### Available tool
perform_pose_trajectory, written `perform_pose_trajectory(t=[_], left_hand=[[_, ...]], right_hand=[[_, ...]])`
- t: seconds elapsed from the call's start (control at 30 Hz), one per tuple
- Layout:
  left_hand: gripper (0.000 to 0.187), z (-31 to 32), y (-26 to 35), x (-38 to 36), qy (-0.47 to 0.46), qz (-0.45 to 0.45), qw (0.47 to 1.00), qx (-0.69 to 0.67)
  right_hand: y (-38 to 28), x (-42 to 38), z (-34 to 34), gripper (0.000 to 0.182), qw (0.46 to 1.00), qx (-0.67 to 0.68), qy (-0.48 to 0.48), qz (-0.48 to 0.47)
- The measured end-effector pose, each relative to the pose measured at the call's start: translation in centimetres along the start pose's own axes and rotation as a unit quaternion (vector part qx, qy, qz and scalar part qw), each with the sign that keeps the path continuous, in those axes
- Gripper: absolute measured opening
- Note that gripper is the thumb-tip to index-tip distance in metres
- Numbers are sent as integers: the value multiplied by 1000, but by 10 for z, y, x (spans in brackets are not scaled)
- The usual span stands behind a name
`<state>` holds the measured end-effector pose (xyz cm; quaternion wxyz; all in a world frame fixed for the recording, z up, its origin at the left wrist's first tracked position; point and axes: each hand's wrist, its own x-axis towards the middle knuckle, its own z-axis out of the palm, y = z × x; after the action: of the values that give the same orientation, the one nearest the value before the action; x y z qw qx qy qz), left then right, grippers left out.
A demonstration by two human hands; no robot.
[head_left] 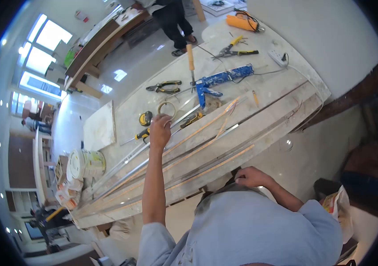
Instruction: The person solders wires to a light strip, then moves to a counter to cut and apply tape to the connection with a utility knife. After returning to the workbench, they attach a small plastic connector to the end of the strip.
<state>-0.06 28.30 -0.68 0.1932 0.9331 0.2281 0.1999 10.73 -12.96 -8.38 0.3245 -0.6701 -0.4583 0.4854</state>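
Note:
My left hand (160, 129) is over the middle of the worktable (131, 106), its fingers closed at the lower edge of a roll of tape (166, 107). Just left of it lie a yellow-black tape measure (145, 118) and a screwdriver (143, 134); a yellow-black knife (192, 120) is to its right. My right hand (248, 177) rests by my waist near the table's front edge, fingers curled; what they hold, if anything, is hidden. Long metal strips (129, 174) and thin orange-lit strips (189, 153) run along the table.
Farther back lie pliers (165, 86), a blue caulking gun (226, 77), yellow-handled snips (235, 49), an orange tool (242, 22) and a power strip (278, 58). A white bucket (87, 164) stands at the left. Another person (171, 22) stands beyond the table.

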Motion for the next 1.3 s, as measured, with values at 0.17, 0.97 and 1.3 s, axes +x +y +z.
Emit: perform_pose_trajectory(t=[0.17, 0.97, 1.3], left_hand=[[26, 20, -24, 47, -147, -3, 976, 161], [15, -54, 258, -310, -548, 218, 620, -517], [36, -75, 349, -572, -815, 218, 390, -370]], right_hand=[[33, -53, 3, 33, 982, 77, 133, 106], [-227, -230, 323, 47, 556, 94, 825, 24], [-239, -363, 577, 16, 362, -13, 914, 181]])
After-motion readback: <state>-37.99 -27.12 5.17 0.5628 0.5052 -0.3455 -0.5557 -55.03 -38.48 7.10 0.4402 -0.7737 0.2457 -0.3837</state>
